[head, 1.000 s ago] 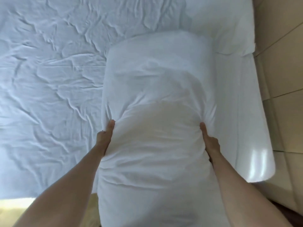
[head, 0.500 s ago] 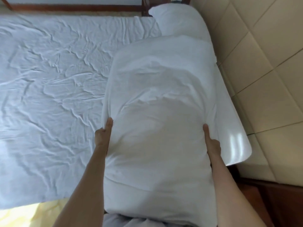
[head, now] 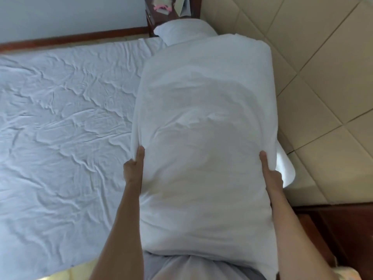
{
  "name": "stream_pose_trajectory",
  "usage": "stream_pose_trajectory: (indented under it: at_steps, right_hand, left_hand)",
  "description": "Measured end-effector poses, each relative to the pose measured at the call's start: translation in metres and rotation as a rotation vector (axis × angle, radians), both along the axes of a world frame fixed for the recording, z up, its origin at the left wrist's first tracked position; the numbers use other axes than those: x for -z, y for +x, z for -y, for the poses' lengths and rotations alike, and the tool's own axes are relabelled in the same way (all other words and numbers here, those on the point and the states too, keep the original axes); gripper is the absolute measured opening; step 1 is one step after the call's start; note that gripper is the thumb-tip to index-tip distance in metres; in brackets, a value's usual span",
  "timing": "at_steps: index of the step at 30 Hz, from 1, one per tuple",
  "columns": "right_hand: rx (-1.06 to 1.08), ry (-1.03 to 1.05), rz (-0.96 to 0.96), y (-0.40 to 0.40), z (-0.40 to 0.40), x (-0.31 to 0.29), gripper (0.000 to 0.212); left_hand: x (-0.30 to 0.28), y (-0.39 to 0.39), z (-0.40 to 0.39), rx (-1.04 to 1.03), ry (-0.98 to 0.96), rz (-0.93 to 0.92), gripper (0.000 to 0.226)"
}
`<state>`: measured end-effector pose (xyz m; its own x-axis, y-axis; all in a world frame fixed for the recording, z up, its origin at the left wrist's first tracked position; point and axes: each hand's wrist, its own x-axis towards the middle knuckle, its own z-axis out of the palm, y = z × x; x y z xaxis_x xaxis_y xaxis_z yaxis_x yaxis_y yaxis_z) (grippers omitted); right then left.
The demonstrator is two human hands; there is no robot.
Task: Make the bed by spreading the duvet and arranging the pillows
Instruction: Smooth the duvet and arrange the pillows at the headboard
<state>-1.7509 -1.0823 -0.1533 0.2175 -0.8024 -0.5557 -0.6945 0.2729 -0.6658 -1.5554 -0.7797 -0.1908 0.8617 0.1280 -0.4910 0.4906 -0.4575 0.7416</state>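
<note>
White pillow (head: 203, 126) is held lengthwise in front of the person, above the head end of the bed, its far end toward a second white pillow (head: 181, 31) lying against the padded headboard (head: 323, 67). Left hand (head: 133, 168) grips the pillow's left edge, thumb on the top face, remaining fingers hidden beneath. Right hand (head: 272, 174) grips the right edge in the same manner. Both grips are closed on the pillow. The bed (head: 60, 118) carries a wrinkled white sheet, exposed across its width to the left. A dark wooden nightstand (head: 167, 9) stands beyond the second pillow, with indistinct items on top.
</note>
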Motion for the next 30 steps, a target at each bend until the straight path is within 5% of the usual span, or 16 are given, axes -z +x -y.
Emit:
stream_pose_trajectory:
  at_steps: [9,14,20,23,25,27,30]
  right_hand:
    - [0.098,0.044,0.059,-0.01,0.126,0.0,0.111]
    - [0.083,-0.019,0.128,0.017,0.227,-0.023,0.069]
    - [0.098,-0.109,0.122,0.054,0.346,-0.03,0.089]
    - [0.026,-0.198,0.137,0.07,0.399,-0.026,0.078]
    - [-0.018,-0.26,0.104,0.085,0.43,-0.018,0.068]
    - [-0.216,-0.341,0.029,0.102,0.449,-0.006,0.051]
    - [-0.561,-0.324,-0.046,0.118,0.449,0.017,0.026]
  left_hand:
    - [-0.004,-0.005,0.129,0.013,-0.022,0.052,0.078]
    - [-0.021,-0.002,0.232,-0.031,-0.014,0.113,0.061]
    - [-0.023,0.014,0.338,-0.163,-0.183,0.262,0.059]
    - [-0.003,0.027,0.381,0.019,-0.171,0.093,0.056]
    - [0.021,0.035,0.393,0.349,0.011,-0.079,0.058]
    - [0.04,0.036,0.394,0.67,0.206,-0.193,0.053]
    - [0.043,0.037,0.399,0.784,0.309,-0.182,0.036]
